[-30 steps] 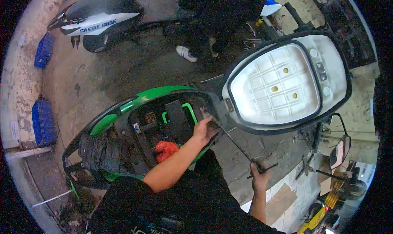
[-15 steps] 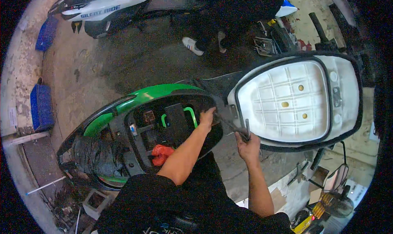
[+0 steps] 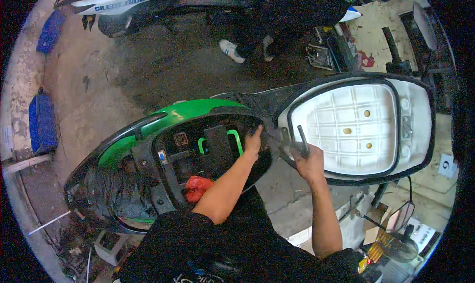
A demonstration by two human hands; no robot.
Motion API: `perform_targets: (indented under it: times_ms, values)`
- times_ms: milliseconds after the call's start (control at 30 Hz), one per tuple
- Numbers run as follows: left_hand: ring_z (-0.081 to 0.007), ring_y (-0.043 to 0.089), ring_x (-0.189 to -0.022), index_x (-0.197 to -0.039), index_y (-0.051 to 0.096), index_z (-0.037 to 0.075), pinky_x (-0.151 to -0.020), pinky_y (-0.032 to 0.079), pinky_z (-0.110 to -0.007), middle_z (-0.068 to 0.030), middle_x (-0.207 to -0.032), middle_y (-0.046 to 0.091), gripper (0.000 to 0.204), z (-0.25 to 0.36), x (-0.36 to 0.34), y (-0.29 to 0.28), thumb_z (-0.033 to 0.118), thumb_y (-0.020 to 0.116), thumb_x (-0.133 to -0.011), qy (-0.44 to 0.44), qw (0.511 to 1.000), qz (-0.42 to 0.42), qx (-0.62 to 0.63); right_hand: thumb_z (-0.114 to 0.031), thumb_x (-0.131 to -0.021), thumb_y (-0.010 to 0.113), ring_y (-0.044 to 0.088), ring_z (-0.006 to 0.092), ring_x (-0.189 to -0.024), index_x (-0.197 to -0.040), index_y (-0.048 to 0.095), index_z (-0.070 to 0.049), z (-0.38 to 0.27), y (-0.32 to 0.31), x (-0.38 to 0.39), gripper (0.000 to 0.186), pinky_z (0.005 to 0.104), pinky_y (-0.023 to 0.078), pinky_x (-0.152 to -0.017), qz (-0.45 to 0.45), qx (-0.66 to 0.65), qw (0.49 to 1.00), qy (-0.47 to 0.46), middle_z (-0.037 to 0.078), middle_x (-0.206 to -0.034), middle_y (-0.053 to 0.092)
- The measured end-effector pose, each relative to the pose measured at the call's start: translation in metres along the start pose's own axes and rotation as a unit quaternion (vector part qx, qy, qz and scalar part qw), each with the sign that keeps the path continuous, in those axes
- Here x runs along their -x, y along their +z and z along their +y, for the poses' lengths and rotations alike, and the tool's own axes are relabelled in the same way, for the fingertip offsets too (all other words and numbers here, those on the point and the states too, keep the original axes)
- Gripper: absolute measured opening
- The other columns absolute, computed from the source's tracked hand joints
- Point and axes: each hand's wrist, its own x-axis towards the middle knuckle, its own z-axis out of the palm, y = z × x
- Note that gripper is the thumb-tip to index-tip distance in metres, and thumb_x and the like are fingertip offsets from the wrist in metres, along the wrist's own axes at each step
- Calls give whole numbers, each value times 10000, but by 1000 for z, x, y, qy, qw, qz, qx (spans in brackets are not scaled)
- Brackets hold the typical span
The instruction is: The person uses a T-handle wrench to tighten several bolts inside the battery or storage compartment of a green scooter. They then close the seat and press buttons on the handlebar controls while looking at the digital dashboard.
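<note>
A green and black scooter body (image 3: 185, 109) lies across the middle, its seat (image 3: 341, 129) tipped open to the right with the pale underside showing. My right hand (image 3: 310, 163) is wrapped round a dark metal T-handle wrench (image 3: 303, 139) beside the seat's hinge end. The tool's shaft slants left toward the storage opening (image 3: 225, 119). At the right end of that opening, my left hand (image 3: 253, 143) has its fingers drawn together near the shaft's far end; what they pinch is hidden. A red cloth or bag (image 3: 198, 188) lies in the opening beside my left forearm.
Another person's shoe (image 3: 231, 51) and dark legs are beyond the scooter. A white and black motorbike (image 3: 123, 5) stands at the far left. Blue bins (image 3: 42, 122) line the left wall. A tray of tools (image 3: 319, 55) is at the far right, a mirror (image 3: 400, 216) at the near right.
My right hand has moved slightly right and up with the wrench, whose handle has turned. My left hand stays at the opening's right end. The whole view has shifted a little.
</note>
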Motion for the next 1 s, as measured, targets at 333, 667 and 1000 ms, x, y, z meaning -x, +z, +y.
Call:
perform_targets:
  times_ms: [333, 667, 1000]
  values:
    - [-284, 463, -1179, -1318, 407, -5, -1013, 336, -361, -129, -1316, 480, 768, 29, 42, 9, 452, 682, -765, -3, 1000, 7, -10, -201, -793, 683, 628, 238, -619, -926, 692, -39, 21, 13, 18, 209, 338, 484, -615, 20, -67, 997, 26, 132, -714, 662]
    - [-322, 520, -1105, -1317, 370, -44, -947, 397, -418, -214, -1279, 492, 724, 38, 53, 5, 473, 561, -847, 18, 986, 30, -161, -189, -807, 673, 583, 178, -577, -913, 678, 8, 1, 14, 0, 224, 313, 463, -577, 33, -81, 996, 31, 109, -677, 652]
    - [-412, 389, -1136, -1221, 467, 74, -995, 238, -575, -228, -1172, 414, 574, 33, 111, 12, 183, 662, -693, 561, 699, -10, -443, -165, -822, 647, 498, 101, -603, -952, 641, 65, 35, 55, -9, 264, 255, 402, -518, 47, -375, 897, 231, 51, -748, 624]
